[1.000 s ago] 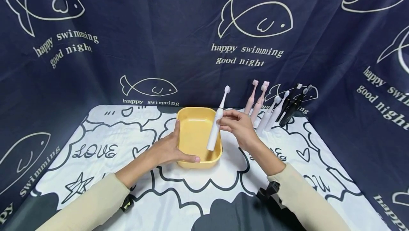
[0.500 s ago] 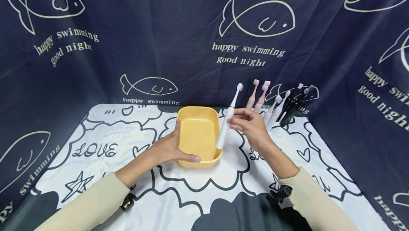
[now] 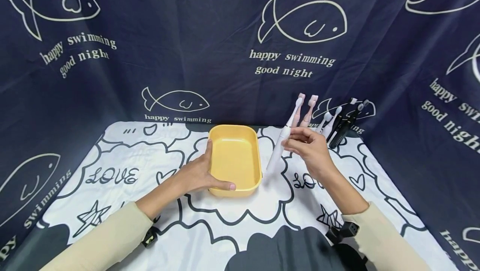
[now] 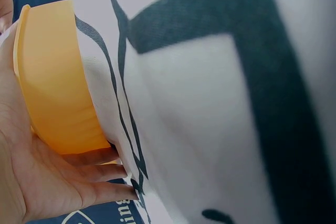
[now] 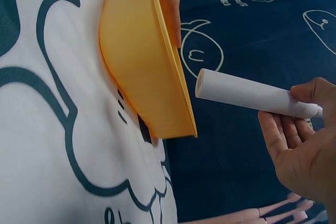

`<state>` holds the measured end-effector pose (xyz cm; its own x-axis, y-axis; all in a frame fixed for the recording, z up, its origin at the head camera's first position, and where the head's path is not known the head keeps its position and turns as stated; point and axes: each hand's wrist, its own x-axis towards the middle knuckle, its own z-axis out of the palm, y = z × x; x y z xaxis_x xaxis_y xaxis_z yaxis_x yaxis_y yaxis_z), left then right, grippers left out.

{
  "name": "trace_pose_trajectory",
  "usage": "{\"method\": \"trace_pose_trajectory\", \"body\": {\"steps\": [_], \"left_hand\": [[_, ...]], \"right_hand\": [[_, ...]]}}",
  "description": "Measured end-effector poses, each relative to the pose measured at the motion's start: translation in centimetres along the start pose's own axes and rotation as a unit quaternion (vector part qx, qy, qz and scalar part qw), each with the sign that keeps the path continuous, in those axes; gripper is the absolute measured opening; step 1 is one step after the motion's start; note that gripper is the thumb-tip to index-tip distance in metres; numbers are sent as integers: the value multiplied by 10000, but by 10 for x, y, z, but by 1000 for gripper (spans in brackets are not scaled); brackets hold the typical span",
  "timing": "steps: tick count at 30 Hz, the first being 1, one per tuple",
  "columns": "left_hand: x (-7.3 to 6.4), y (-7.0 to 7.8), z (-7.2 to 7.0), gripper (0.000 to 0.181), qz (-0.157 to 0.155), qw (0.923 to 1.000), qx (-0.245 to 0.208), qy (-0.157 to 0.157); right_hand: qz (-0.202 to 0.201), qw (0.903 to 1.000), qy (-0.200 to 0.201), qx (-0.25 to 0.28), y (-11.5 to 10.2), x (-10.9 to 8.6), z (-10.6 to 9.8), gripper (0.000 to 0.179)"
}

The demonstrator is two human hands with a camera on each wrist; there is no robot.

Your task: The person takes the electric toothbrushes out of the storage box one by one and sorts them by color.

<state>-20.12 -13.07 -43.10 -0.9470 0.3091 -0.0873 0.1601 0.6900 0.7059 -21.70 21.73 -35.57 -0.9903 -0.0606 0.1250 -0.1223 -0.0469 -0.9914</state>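
In the head view my right hand (image 3: 313, 150) pinches a white electric toothbrush (image 3: 279, 148) by its handle, between thumb and fingertips. The brush leans with its head up, to the right of a yellow plastic box (image 3: 234, 160). From the right wrist, the handle's flat bottom end (image 5: 202, 83) shows off the table, level with the box's rim. My left hand (image 3: 195, 173) holds the box at its left near corner, the thumb over the near rim. Seen from the left wrist, its fingers (image 4: 97, 172) spread along the outer wall. Nothing lies inside the box.
At the back right, several toothbrushes stand: pink ones (image 3: 307, 113), white ones (image 3: 328, 127) and black ones (image 3: 343, 127). A dark blue fish-print curtain (image 3: 232, 46) rises behind the table. The white patterned cloth (image 3: 123, 150) covers the tabletop.
My right hand has carried the white toothbrush rightward, from over the yellow box to beyond its right rim, towards the standing brushes. The left hand and box have stayed put.
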Motion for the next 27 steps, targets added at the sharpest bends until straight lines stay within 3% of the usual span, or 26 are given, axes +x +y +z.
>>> {"method": "trace_pose_trajectory", "body": {"steps": [8,15,21,27], "left_hand": [[1,-2,0,169,129,9998,-150,-22],[0,0,0,172,-25,10000,-53,-29],[1,-1,1,171,-29,10000,-37,-25],[0,0,0,172,-42,10000,10,-22]], "right_hand": [[-261,9996,108,-51,-1,-6,-18,36],[-596,9982,98,-7,3,-8,-33,39],[-631,9974,323,-113,3,-11,-45,40],[-805,9962,319,105,4,-12,-60,42]]}}
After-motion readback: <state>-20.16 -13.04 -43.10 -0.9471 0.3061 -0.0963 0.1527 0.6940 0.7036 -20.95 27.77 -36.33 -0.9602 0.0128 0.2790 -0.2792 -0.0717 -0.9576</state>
